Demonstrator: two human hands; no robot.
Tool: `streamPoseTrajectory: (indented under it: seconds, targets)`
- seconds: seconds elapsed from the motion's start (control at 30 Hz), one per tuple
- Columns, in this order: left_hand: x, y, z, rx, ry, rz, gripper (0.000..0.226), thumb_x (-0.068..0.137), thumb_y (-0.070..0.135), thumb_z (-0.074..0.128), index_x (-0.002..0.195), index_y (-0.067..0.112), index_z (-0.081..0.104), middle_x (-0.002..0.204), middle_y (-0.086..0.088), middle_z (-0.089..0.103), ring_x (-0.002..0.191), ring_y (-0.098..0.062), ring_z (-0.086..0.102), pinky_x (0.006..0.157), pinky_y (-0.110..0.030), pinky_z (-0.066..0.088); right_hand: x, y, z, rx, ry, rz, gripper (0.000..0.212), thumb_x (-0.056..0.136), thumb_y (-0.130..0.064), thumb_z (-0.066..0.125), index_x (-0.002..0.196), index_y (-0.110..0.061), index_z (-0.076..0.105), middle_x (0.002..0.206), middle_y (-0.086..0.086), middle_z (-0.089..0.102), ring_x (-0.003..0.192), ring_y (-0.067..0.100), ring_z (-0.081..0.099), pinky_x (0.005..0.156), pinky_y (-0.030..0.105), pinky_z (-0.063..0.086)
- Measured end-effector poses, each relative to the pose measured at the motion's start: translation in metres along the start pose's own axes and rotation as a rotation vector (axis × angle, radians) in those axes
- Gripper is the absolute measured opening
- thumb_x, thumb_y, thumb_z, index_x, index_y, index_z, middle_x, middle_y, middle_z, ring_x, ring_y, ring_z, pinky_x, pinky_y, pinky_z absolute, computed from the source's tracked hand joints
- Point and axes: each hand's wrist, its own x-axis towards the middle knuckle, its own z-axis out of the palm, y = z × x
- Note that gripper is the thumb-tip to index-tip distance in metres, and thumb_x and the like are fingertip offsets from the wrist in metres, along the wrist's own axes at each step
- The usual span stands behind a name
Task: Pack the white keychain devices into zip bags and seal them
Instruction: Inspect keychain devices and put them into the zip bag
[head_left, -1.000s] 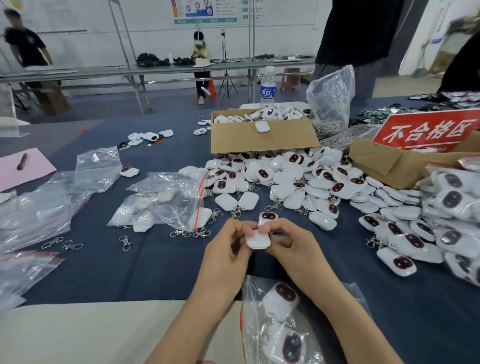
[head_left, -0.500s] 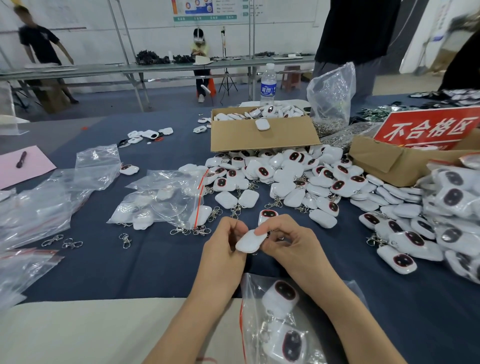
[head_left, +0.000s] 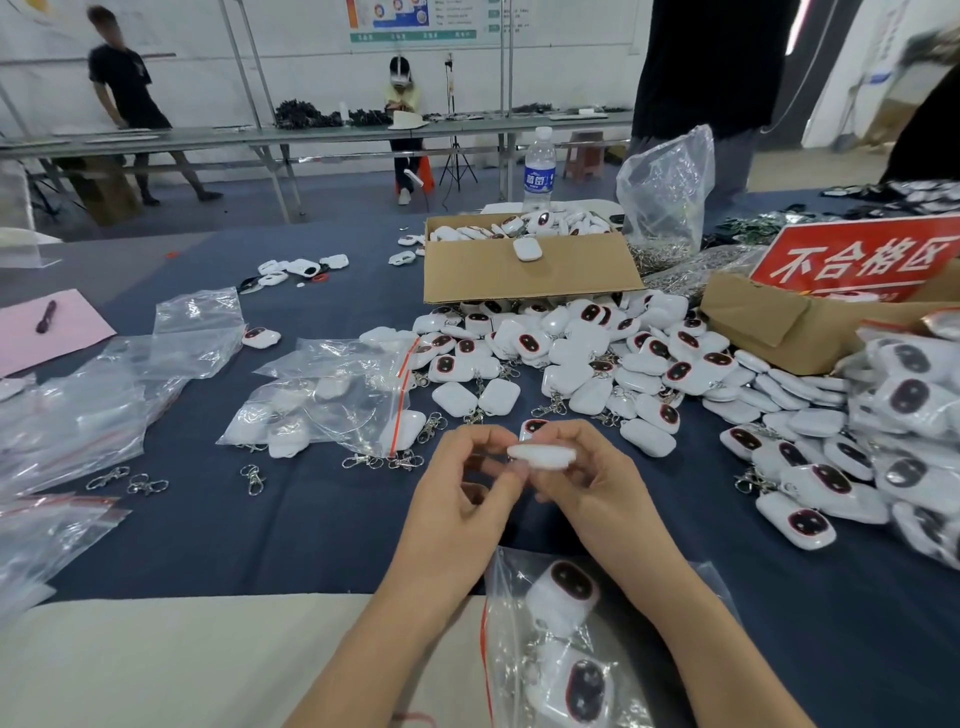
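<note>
Both hands meet above the blue table. My right hand (head_left: 587, 480) pinches a white keychain device (head_left: 543, 456), which lies flat and edge-on to me. My left hand (head_left: 462, 488) has its curled fingertips at the device's left end, where the ring is hidden. Under my forearms lies a clear zip bag (head_left: 519, 613) with a red seal strip and two devices inside. A big heap of loose devices (head_left: 571, 358) spreads behind the hands. More empty zip bags (head_left: 332, 400) lie to the left, over a few devices.
An open cardboard box (head_left: 519, 275) of devices stands behind the heap, a water bottle (head_left: 539, 169) beyond it. A red sign (head_left: 857, 260) tops a box at right. Loose metal clasps (head_left: 130, 480) lie at left. A person stands at the table's far side.
The device between my hands has turned from face-on to flat and edge-on, and shifted slightly to the right. Both hands stay together in the same spot.
</note>
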Motion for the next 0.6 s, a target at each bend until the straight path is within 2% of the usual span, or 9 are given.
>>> streamPoseTrajectory:
  seconds: [0.07,0.13,0.23,0.33,0.47,0.6]
  targets:
    - [0.001,-0.001,-0.001,-0.021,-0.011,-0.015,0.014,0.096,0.021,0.069,0.107,0.028,0.066,0.098,0.010,0.072,0.090,-0.008,0.068,0.076,-0.016,0.051,0.000,0.000,0.001,-0.012,-0.030,0.014,0.019,0.093,-0.031,0.067,0.104,-0.045,0.067,0.092,-0.004,0.078,0.088,0.008,0.071,0.077,0.018,0.054]
    - [0.001,-0.002,-0.001,-0.038,-0.039,-0.031,0.013,0.098,0.024,0.066,0.109,0.030,0.066,0.096,0.004,0.073,0.089,-0.013,0.069,0.078,-0.020,0.054,0.000,0.001,0.000,-0.011,-0.034,0.031,0.020,0.089,-0.044,0.065,0.108,-0.043,0.068,0.086,0.002,0.077,0.084,0.012,0.071,0.078,0.022,0.055]
    - [0.001,-0.004,-0.001,-0.061,-0.104,-0.057,0.020,0.099,0.017,0.065,0.113,0.031,0.067,0.096,0.001,0.070,0.090,-0.017,0.068,0.077,-0.025,0.057,0.000,0.001,-0.003,0.035,-0.007,0.064,0.021,0.093,-0.043,0.062,0.112,-0.038,0.069,0.094,0.002,0.078,0.084,0.016,0.071,0.083,0.030,0.058]
    - [0.003,-0.007,0.000,-0.038,-0.111,-0.083,0.023,0.098,0.011,0.065,0.117,0.022,0.067,0.102,0.001,0.072,0.093,-0.016,0.069,0.072,-0.024,0.057,0.000,0.001,-0.003,0.085,0.024,0.097,0.014,0.099,-0.039,0.060,0.107,-0.036,0.070,0.100,0.003,0.078,0.087,0.020,0.073,0.087,0.036,0.059]
    - [0.004,-0.009,0.000,-0.007,-0.082,-0.081,0.021,0.100,0.014,0.061,0.119,0.022,0.067,0.101,0.003,0.075,0.083,-0.016,0.071,0.074,-0.025,0.058,0.001,-0.001,-0.001,0.143,0.053,0.145,0.014,0.103,-0.030,0.057,0.108,-0.024,0.068,0.099,0.007,0.078,0.087,0.029,0.075,0.078,0.031,0.061]
    - [0.004,-0.011,-0.001,0.048,-0.084,-0.059,0.023,0.105,0.016,0.051,0.123,0.023,0.066,0.084,0.004,0.072,0.069,-0.015,0.068,0.079,-0.033,0.059,0.000,-0.003,0.000,0.197,0.067,0.184,0.021,0.104,-0.033,0.053,0.113,-0.016,0.061,0.100,0.005,0.079,0.080,0.029,0.076,0.069,0.027,0.061]
